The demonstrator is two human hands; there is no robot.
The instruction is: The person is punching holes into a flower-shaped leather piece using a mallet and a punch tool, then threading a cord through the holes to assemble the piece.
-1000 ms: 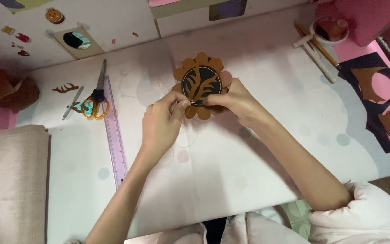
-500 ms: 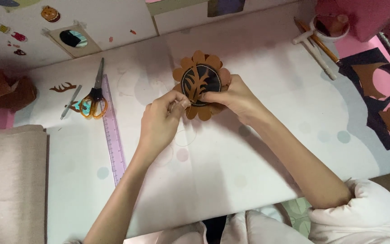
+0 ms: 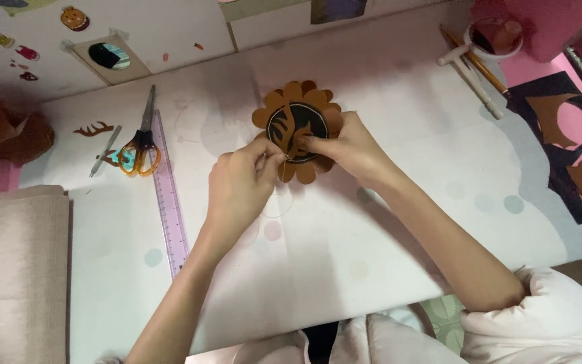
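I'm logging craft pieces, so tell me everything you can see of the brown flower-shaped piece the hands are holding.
The brown flower-shaped piece has scalloped petals all round and looks like thin leather or felt. A dark round centre with brown cut-out shapes is edged by a pale stitched line. It is held over the white table. The right hand grips its lower right; the left hand pinches at its lower left edge.

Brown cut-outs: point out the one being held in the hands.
The flower-shaped brown piece with the dark round centre, gripped by the right hand and met by the left hand; the other brown pieces lie untouched at the table's edges.
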